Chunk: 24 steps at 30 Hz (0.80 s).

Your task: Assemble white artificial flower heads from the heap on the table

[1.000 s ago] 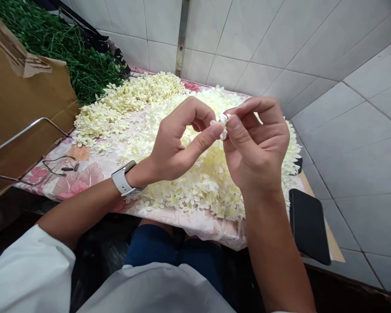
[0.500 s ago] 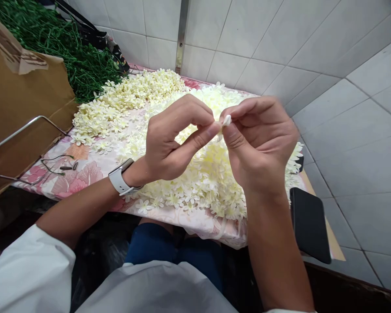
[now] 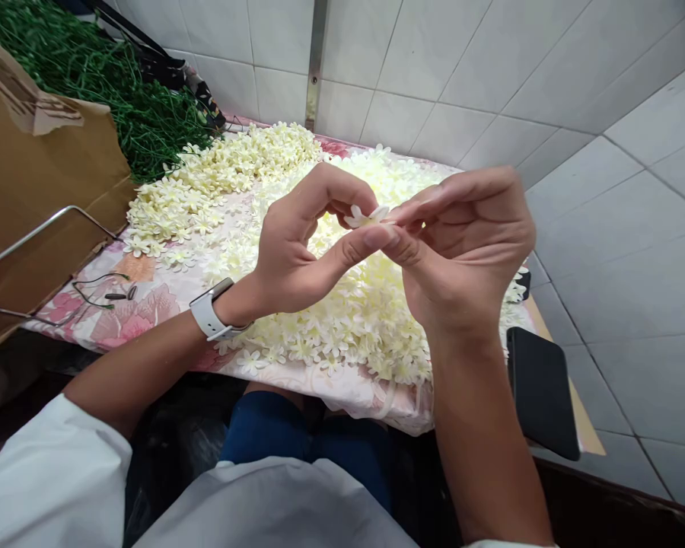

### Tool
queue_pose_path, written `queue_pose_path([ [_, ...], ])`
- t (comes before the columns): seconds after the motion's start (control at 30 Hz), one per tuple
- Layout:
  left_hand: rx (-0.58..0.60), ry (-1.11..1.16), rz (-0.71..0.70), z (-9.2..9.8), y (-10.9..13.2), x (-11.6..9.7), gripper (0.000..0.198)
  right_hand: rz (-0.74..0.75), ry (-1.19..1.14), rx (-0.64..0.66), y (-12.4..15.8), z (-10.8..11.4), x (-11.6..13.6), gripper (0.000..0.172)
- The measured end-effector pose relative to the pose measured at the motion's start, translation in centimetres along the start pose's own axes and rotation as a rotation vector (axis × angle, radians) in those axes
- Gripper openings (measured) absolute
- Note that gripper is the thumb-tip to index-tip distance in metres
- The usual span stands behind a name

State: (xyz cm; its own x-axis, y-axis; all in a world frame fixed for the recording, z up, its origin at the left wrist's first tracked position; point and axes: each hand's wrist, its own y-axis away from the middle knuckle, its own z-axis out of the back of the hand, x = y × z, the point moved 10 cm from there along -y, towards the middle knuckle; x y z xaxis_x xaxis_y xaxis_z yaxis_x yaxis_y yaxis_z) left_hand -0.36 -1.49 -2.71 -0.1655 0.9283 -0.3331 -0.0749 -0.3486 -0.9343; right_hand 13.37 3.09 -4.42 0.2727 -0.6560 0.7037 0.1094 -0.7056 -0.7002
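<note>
As a small cream artificial blossom (image 3: 367,217) is pinched between the fingertips of the left hand (image 3: 302,247) and the right hand (image 3: 462,255), both hands are held curled above a heap of loose blossoms (image 3: 342,327) spread over a floral-print tablecloth (image 3: 114,320). A cardboard carton (image 3: 46,175) is propped at nine o'clock, with a wire frame (image 3: 51,236) against it. Green wired stems (image 3: 103,99) are piled at eleven o'clock, a black phone (image 3: 542,392) is laid at four o'clock, and a white smartwatch (image 3: 212,310) is worn on the left wrist.
</note>
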Motion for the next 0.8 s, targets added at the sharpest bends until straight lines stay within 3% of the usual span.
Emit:
queue_pose_path([
  [0.2, 0.064, -0.11, 0.049, -0.3, -0.1, 0.5, 0.023, 0.107, -0.084, 0.04, 0.0, -0.5, 1.2, 0.041],
  [0.43, -0.042, -0.181, 0.057, 0.9, 0.0, 0.7, 0.036, 0.027, -0.002, 0.028, 0.2, -0.1, 0.3, 0.041],
  [0.8, -0.008, -0.06, 0.051, 0.5, 0.4, 1.3, 0.035, 0.059, -0.005, -0.001, -0.4, -0.3, 1.0, 0.042],
])
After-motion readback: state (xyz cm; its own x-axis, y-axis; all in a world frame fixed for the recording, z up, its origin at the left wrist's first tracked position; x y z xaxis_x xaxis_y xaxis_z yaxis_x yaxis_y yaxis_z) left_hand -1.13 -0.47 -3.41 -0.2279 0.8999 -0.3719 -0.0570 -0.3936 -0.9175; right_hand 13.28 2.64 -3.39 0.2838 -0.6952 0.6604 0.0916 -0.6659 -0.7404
